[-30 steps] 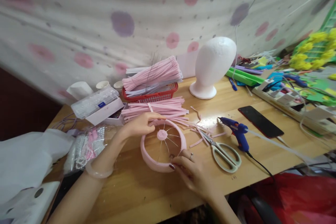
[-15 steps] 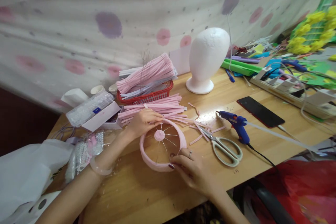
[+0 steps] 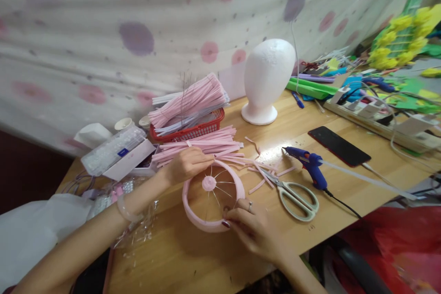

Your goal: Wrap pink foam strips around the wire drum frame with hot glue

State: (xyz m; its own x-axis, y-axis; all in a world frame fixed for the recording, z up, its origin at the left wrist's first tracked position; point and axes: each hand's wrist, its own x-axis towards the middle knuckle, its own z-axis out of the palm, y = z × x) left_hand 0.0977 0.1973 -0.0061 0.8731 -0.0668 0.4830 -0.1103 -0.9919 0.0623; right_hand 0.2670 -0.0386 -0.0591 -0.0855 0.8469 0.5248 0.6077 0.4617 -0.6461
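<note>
A pink-wrapped ring frame (image 3: pixel 208 227) with thin wire spokes and a small pink centre disc (image 3: pixel 209 183) rests on the table in front of me. At the near right of its rim, my right hand (image 3: pixel 253 227) pinches the band between thumb and fingers. My left hand (image 3: pixel 189 164) is closed, its fingertips at the far rim beside the pink strips; whether a strip is caught in them too is hidden. A bundle of pink pipe-cleaner-like strips (image 3: pixel 220 137) lies just behind the ring. Scissors (image 3: pixel 299 202) lie to the right among short pink offcuts (image 3: pixel 257 187).
A blue glue gun (image 3: pixel 312 165), a phone (image 3: pixel 339 145) and a power strip (image 3: pixel 382 124) lie to the right. Behind stand a white foam head (image 3: pixel 268 78) and a red basket (image 3: pixel 200 132) of pink and white strips. Clear storage boxes (image 3: pixel 113 149) sit at the left.
My view has shifted slightly. My left hand's fingers have drawn closer together at the far rim. The right hand keeps its grip on the near rim.
</note>
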